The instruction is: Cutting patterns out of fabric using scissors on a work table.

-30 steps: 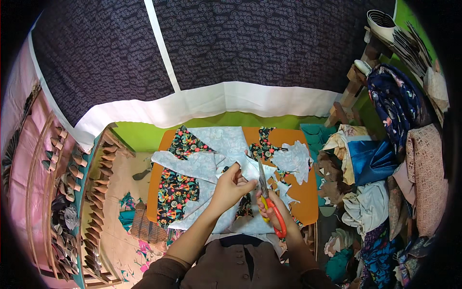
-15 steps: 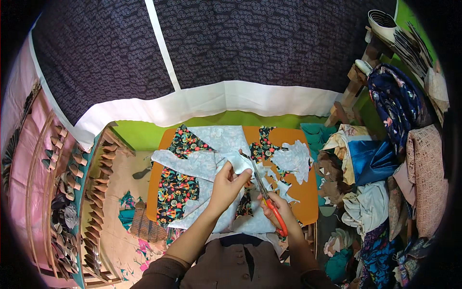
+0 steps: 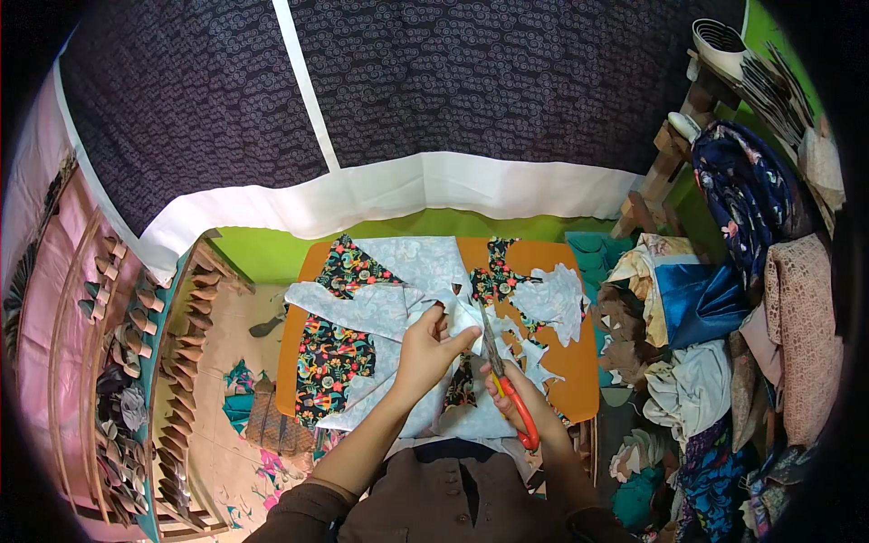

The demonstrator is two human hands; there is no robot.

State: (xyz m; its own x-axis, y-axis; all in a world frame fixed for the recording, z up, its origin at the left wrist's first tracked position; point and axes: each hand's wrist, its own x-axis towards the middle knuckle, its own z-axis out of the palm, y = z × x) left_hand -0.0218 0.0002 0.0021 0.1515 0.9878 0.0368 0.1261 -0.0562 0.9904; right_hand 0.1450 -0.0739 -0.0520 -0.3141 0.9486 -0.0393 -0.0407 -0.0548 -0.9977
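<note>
My left hand (image 3: 429,355) pinches a fold of the floral fabric (image 3: 339,369), whose pale back faces up over much of the table. Closed round the red handles of a pair of scissors (image 3: 512,402) is my right hand (image 3: 523,398). The blades point away from me and lie beside the held fabric, just right of my left fingertips. Where the fabric is turned over, its black side shows bright flowers. To the right lie a pile of cut pieces (image 3: 549,299) with jagged edges and several small pale scraps (image 3: 536,360).
Under the fabric is an orange-brown table (image 3: 584,362). On the left, racks carry rows of shoe lasts (image 3: 186,371). Heaped cloth (image 3: 692,389) and a blue satin bundle (image 3: 701,299) crowd the right. A dark patterned curtain (image 3: 507,81) hangs behind.
The scissors have shifted slightly, with their blades more upright beside the fabric. The piece at my left fingertips has changed shape a little. My left hand stays almost in place.
</note>
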